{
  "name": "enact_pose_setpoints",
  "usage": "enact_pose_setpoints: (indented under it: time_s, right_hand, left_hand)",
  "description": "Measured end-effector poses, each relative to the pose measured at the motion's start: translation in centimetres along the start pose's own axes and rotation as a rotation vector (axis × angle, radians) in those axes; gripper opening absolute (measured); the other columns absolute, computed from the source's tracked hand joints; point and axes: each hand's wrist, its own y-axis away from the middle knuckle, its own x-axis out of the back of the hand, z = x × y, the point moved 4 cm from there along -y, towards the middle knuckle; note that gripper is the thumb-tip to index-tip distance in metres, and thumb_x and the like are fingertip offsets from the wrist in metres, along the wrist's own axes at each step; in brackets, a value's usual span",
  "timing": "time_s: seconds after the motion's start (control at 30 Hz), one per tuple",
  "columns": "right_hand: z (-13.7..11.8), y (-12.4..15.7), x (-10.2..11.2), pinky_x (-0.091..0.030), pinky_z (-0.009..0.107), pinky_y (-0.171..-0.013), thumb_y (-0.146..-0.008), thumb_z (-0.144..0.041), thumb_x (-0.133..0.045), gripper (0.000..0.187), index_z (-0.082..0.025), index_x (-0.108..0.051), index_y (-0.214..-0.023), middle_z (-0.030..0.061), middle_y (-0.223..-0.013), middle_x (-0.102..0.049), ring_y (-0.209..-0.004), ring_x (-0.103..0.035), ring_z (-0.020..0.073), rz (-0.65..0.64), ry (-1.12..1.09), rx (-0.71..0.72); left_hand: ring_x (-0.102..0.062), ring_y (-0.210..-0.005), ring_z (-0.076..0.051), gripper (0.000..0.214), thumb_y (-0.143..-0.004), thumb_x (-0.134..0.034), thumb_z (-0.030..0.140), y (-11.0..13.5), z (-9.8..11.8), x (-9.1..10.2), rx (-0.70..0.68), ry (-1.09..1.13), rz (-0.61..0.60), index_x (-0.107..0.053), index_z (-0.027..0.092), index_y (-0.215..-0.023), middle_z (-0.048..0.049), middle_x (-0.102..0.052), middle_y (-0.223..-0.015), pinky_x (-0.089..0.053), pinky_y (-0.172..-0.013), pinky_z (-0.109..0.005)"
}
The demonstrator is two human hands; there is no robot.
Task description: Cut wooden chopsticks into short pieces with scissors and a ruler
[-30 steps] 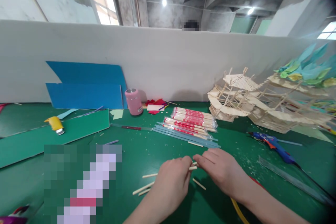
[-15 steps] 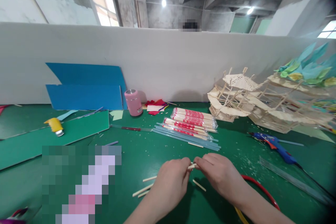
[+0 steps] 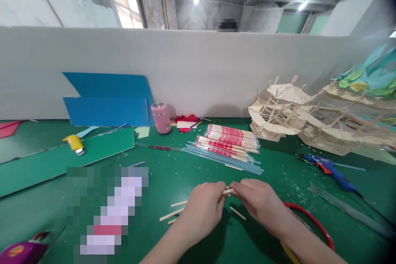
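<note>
Both hands meet low over the green table, just right of centre. My left hand (image 3: 208, 200) pinches a short pale wooden stick (image 3: 228, 191) from the left. From the other side my right hand (image 3: 255, 198) grips the same stick, so only a small stretch shows between the fingers. Several loose sticks (image 3: 170, 214) lie left of and partly under my left wrist. One short stick piece (image 3: 238, 213) rests on the table below the gap between the hands.
Packs of chopsticks (image 3: 232, 137) and blue glue sticks (image 3: 222, 159) lie ahead, with a pink flask (image 3: 161, 119) behind. At right are a blue glue gun (image 3: 329, 169), a stick-built pavilion model (image 3: 287, 111) and red-handled pliers or cutters (image 3: 324, 227). A yellow cutter (image 3: 74, 144) sits left.
The whole view has shifted slightly, bringing more of a purple object into the lower left corner. Both hands keep their hold on the stick with little visible movement.
</note>
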Motion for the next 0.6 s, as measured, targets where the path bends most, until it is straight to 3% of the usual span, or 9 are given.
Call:
enact_pose_setpoints:
  time_s: [0.17, 0.6]
  right_hand:
    - [0.3, -0.1, 0.2, -0.031, 0.028, -0.060, -0.086, -0.017, -0.036, 0.020, -0.016, -0.053, -0.097, 0.0036, -0.069, -0.055, -0.064, -0.047, 0.0151, -0.075, 0.052, 0.076]
    - [0.3, 0.1, -1.9, -0.029, 0.027, -0.059, -0.086, -0.017, -0.035, 0.019, -0.018, -0.053, -0.091, 0.0020, -0.066, -0.055, -0.062, -0.048, 0.0158, -0.044, 0.051, -0.074]
  left_hand:
    - [-0.052, -0.059, -0.015, 0.024, -0.085, -0.031, 0.024, 0.0, 0.1, 0.1, -0.028, -0.011, 0.000, -0.050, 0.020, -0.071, -0.0014, -0.059, -0.065, -0.027, -0.050, -0.023]
    - [-0.057, -0.064, -0.018, 0.023, -0.083, -0.032, 0.020, -0.7, -0.9, -1.4, 0.068, -0.089, -0.013, -0.053, 0.019, -0.076, -0.0047, -0.063, -0.071, -0.027, -0.052, -0.025]
